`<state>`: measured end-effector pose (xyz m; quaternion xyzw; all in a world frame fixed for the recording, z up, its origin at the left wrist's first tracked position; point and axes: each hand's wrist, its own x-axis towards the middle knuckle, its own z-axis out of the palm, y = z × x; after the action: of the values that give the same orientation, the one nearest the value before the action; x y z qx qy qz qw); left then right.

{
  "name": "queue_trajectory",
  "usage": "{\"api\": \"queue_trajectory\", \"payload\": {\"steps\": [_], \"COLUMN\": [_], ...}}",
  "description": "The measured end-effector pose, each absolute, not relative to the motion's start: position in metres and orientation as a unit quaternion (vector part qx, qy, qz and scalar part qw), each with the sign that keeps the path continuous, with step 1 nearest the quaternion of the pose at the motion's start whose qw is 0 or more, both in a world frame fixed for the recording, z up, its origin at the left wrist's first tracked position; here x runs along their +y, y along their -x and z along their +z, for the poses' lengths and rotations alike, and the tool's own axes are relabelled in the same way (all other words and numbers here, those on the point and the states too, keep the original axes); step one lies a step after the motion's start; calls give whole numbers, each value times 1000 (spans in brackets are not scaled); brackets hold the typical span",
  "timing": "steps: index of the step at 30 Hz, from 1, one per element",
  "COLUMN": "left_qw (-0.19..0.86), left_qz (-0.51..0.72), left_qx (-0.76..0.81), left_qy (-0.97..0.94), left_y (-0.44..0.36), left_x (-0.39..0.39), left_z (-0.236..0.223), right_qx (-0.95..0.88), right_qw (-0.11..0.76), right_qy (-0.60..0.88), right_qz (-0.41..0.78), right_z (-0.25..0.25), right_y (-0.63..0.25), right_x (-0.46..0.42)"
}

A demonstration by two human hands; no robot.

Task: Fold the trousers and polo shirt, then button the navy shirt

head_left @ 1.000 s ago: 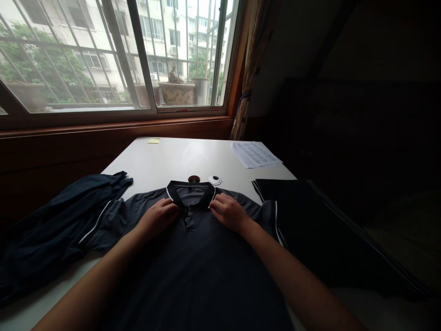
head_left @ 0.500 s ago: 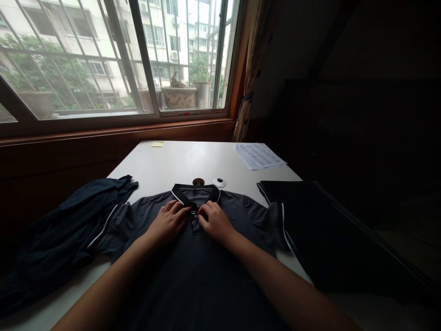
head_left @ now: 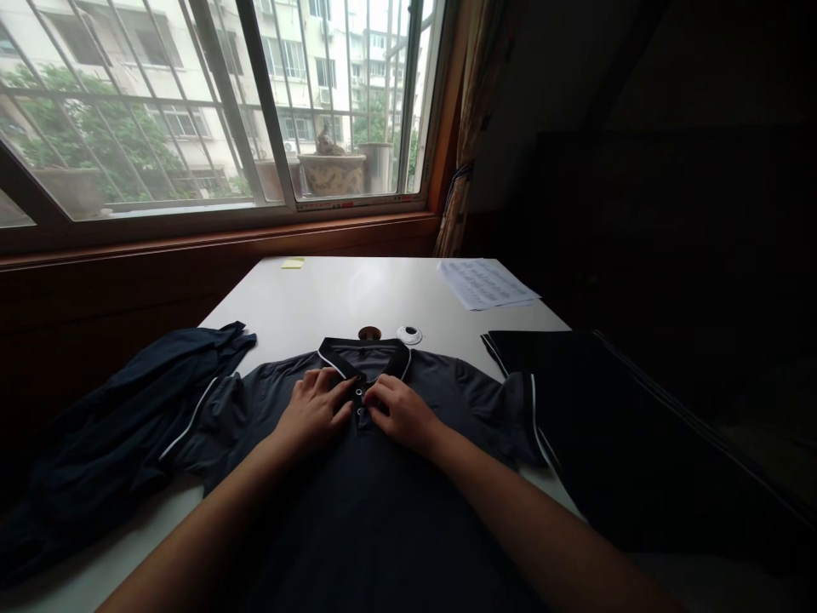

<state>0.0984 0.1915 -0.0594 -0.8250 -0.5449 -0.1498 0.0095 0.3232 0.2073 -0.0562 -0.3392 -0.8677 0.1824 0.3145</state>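
In the lower centre of the frame, the polo shirt (head_left: 383, 511) lies lengthwise on the desk (head_left: 332, 294), collar (head_left: 339, 355) away from you. Your left hand (head_left: 312, 413), fingers apart, and right hand (head_left: 405, 415), bent, flank the placket (head_left: 359, 402); whether the right pinches cloth, I cannot tell.

Daylight came in through the barred window (head_left: 210, 111), with pale buildings (head_left: 294, 64) and green trees (head_left: 95, 136) outside! A tied curtain (head_left: 460, 162) hung at its right edge, brown wood panelling (head_left: 115, 298) ran below, the white bench (head_left: 357, 289) caught the glow, and the right side sat in deep shadow.
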Motion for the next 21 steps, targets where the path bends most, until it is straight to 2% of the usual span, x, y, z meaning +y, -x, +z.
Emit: {"api": "queue_trajectory", "payload": {"steps": [14,21], "left_qw": [-63,-87], "left_qz": [-263,-269], "left_qx": [-458,-412], "left_qy": [847,866], "left_y": [-82,-84], "left_x": [201,199], "left_z": [-58,-52], "right_qx": [-897,-910], "right_qw": [275,239], "right_qy": [292,303], "right_qz": [183,150], "right_z": [-55,-53], "right_y": [-329,-328], "right_x": [209,207]}}
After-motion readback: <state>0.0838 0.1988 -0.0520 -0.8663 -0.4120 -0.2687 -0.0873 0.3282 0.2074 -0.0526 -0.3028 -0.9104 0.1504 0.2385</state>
